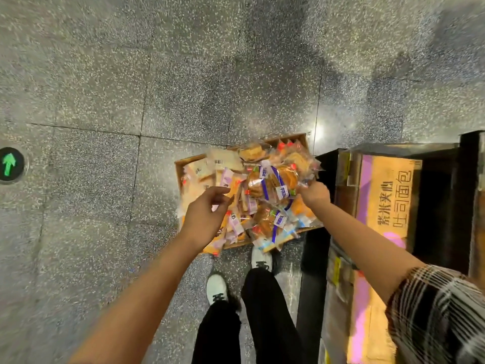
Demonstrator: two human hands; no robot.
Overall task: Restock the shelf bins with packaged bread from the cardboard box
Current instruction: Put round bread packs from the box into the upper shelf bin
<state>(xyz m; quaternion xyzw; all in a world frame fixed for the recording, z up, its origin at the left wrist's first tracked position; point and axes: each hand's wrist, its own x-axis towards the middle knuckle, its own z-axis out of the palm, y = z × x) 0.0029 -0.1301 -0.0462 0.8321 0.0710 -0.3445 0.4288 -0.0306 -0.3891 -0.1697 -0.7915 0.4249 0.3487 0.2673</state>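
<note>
Head view: the cardboard box (181, 166) sits on the speckled floor (105, 88) at frame centre, open at the top and heaped with packaged bread (236, 206). It lies directly ahead of the person's white shoes (216, 287), probably so that both hands can reach it without stepping.

The right hand (316, 193), right of centre, has its grip pinched on a bunch of clear-wrapped packets (275, 179). The bunch appears raised slightly above the heap, which suggests several packets are being gathered by their wrapper edges for one carry.

The left hand (207, 214) hovers over the left half of the box. Its grip is loosely spread and holds nothing. It is judged ready to collect further packets or to support the bunch.

A printed carton (388, 195) stands at the right edge, beside dark shelving. No shelf bins are visible. A green arrow marker (9, 164) is set in the floor at the left edge.
</note>
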